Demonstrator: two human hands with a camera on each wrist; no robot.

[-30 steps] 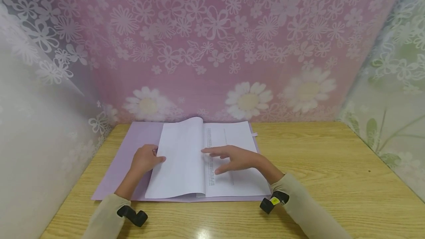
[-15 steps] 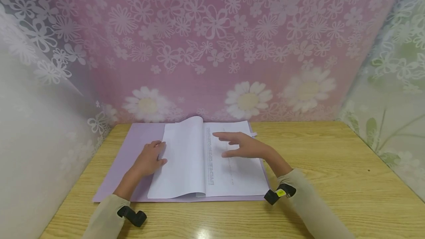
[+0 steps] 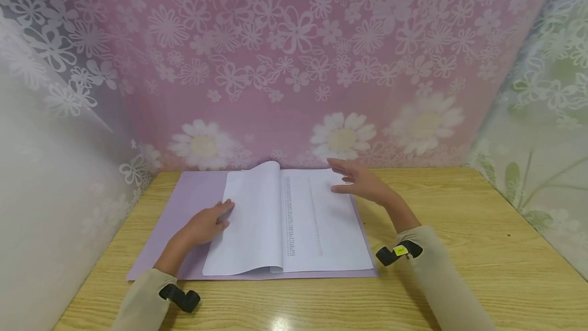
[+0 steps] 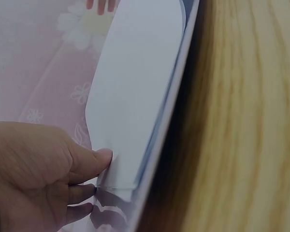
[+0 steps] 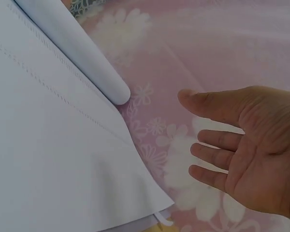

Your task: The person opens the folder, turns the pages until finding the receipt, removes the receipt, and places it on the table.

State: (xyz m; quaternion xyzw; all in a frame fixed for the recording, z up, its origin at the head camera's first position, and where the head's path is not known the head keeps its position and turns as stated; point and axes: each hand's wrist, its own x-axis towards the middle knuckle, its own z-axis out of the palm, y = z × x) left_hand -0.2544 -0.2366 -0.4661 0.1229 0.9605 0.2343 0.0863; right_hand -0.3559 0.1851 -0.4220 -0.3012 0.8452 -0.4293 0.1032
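A lilac folder (image 3: 193, 188) lies spread on the table, with white sheets inside. Its left-hand page (image 3: 250, 218) is blank and bulges up near the fold; the right-hand page (image 3: 340, 234) carries two narrow columns of print. My left hand (image 3: 204, 226) rests at the outer edge of the blank page, fingertips and thumb (image 4: 104, 157) touching the paper there. Above the far right corner of the printed page, my right hand (image 3: 360, 180) is held in the air with its fingers extended and apart from the paper. Nothing is between those fingers in the right wrist view.
The wooden table (image 3: 441, 208) extends to the right of the folder and along its front. A pink flowered backdrop (image 3: 294, 65) stands at the back edge, with pale panels at both sides. Black camera straps (image 3: 181, 298) sit on both sleeved wrists.
My right hand has moved from over the middle of the printed page to its far right corner, uncovering the print. The left hand stays at the page edge, its fingers now reaching further onto it.
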